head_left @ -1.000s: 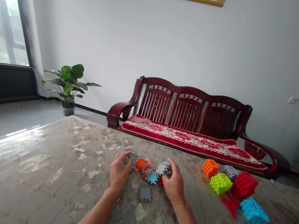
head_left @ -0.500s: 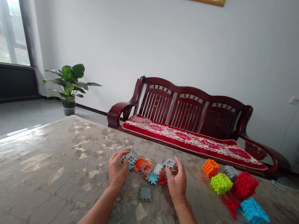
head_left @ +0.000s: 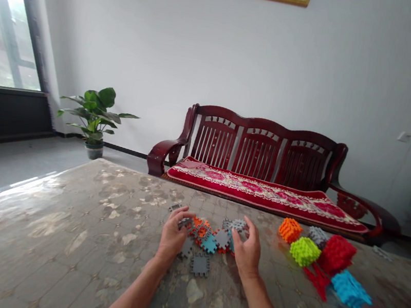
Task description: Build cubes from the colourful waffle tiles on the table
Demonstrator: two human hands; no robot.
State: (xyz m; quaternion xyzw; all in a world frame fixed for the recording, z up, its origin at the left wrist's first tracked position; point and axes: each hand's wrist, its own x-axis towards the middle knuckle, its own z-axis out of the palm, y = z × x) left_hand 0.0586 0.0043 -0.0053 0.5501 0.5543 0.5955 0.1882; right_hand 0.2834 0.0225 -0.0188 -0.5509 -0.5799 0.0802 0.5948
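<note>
Between my hands lies a low heap of notched interlocking plastic tiles: an orange tile [head_left: 202, 230], a light blue tile [head_left: 209, 243] and a grey tile [head_left: 222, 239]. My left hand [head_left: 173, 235] cups the heap's left side, thumb and fingers apart, and partly covers some grey pieces. At the right side, my right hand [head_left: 249, 248] curves beside more grey tiles [head_left: 234, 224], its thumb and forefinger spread. A separate square grey tile [head_left: 200, 265] lies flat on the near side. Another grey tile [head_left: 174, 207] is just beyond my left hand.
On the table [head_left: 71, 237] to the right stand several built blocks: an orange block [head_left: 290, 231], a lime green block [head_left: 304, 252], a red block [head_left: 337, 255] and a blue block [head_left: 351, 290]. Flat red pieces [head_left: 316, 281] lie among them. A wooden bench [head_left: 260, 152] stands behind.
My left hand has moved right, pushing tiles closer together. Grey tiles now show beside and beyond it. The right hand has shifted slightly right, and the tiles near it have rearranged.
</note>
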